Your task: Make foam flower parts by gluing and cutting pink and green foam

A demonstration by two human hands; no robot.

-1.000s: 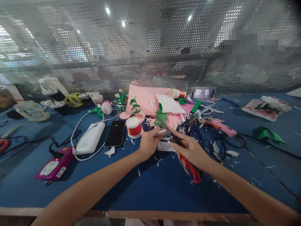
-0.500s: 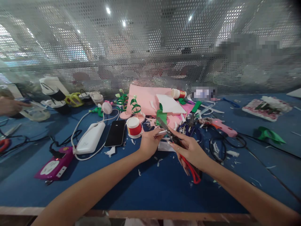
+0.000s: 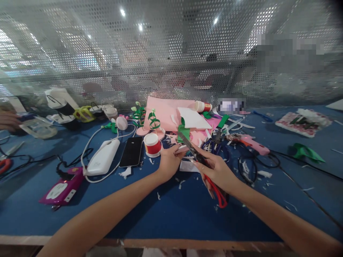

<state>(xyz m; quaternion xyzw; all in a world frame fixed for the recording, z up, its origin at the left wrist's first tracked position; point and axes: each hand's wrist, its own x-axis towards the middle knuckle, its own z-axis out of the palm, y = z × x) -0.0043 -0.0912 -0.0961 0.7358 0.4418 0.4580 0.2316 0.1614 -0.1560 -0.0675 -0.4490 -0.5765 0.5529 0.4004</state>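
Observation:
My right hand [image 3: 217,171] is wrapped round a pair of scissors [image 3: 197,153] with red and black handles, blades pointing up and left. Between the thumb and fingers of my left hand [image 3: 170,162] is a small pale piece of paper [image 3: 182,148], close beside the blades. Whether the blades touch that piece, I cannot tell. Beyond the scissor tips lies green paper [image 3: 184,134]. A white strip of paper [image 3: 189,166] rests on the table under my hands. Left of my left hand stands a red and white paper cup [image 3: 152,145].
A pink sheet [image 3: 163,114], white paper [image 3: 194,118] and scraps lie behind. On the left are a phone [image 3: 131,152], power bank [image 3: 104,157] and purple power strip [image 3: 63,187]. A pink glue gun [image 3: 253,144] lies right. Another person's hand [image 3: 9,120] shows far left.
The small paper in my left hand has tilted slightly, showing more of its face. My right hand and the scissors have barely shifted. The other person's hand has moved left.

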